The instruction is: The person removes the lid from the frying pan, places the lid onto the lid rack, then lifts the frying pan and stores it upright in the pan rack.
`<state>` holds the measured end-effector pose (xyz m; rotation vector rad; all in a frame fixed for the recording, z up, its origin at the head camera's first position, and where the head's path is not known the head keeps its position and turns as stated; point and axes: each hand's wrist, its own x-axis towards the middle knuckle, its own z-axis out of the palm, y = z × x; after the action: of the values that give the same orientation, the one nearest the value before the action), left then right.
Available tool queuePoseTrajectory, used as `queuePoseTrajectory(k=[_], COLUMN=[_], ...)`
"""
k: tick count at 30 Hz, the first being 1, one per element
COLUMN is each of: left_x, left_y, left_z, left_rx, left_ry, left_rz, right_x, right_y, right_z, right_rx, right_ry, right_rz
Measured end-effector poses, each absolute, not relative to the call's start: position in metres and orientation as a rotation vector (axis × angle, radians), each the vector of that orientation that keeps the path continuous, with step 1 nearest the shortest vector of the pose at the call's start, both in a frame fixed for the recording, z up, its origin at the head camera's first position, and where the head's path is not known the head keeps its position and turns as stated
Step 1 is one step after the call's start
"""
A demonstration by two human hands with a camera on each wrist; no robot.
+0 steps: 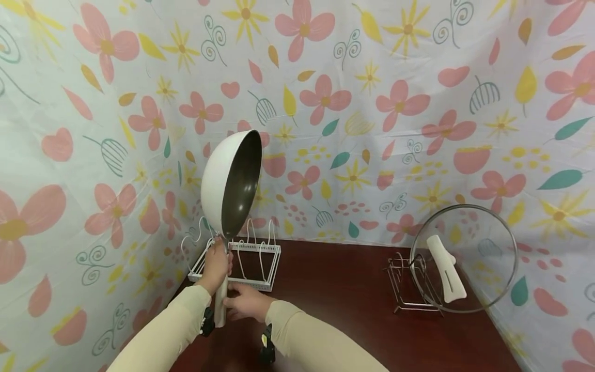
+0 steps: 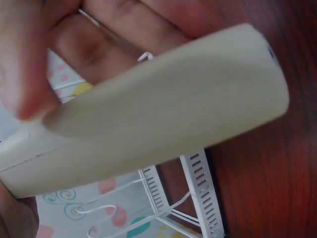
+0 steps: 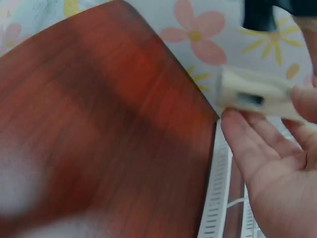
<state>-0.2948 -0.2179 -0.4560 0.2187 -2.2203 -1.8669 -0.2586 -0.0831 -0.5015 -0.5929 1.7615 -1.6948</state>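
Observation:
A wok (image 1: pixel 232 183), white outside and dark inside, is held upright on end over the left side of the table, its bowl at the top and its pale handle (image 1: pixel 221 305) pointing down. My left hand (image 1: pixel 216 266) grips the handle just below the bowl. Lower down, my right hand (image 1: pixel 249 301) pinches the handle between thumb and fingers. The right wrist view shows the handle's end (image 3: pixel 250 96) with a dark slot, close to the right fingertips. In the left wrist view the handle (image 2: pixel 173 104) crosses in front of fingers.
Behind the hands, a white rack (image 1: pixel 275 268) with curved wire dividers stands on the dark red table (image 1: pixel 325 294). At right, a glass lid (image 1: pixel 492 268) with a white handle leans upright in a small metal stand (image 1: pixel 395 284). Flowered cloth (image 1: pixel 325 155) closes off the back and sides.

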Motion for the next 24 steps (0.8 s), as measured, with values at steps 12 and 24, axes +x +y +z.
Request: queuePoseTrajectory(k=[12,24], left_x=[-0.294,-0.297], left_y=[-0.217,-0.221], left_z=[-0.454,-0.462], left_rx=[0.199,0.242], left_ry=[-2.272,-2.300], left_rz=[-1.767,-1.754], right_x=[-0.292,-0.299], right_y=[-0.071,-0.072], right_z=[-0.465,-0.468], right_rx=[-0.485,-0.479], right_ry=[1.526,1.407], right_rz=[-1.674,-1.651])
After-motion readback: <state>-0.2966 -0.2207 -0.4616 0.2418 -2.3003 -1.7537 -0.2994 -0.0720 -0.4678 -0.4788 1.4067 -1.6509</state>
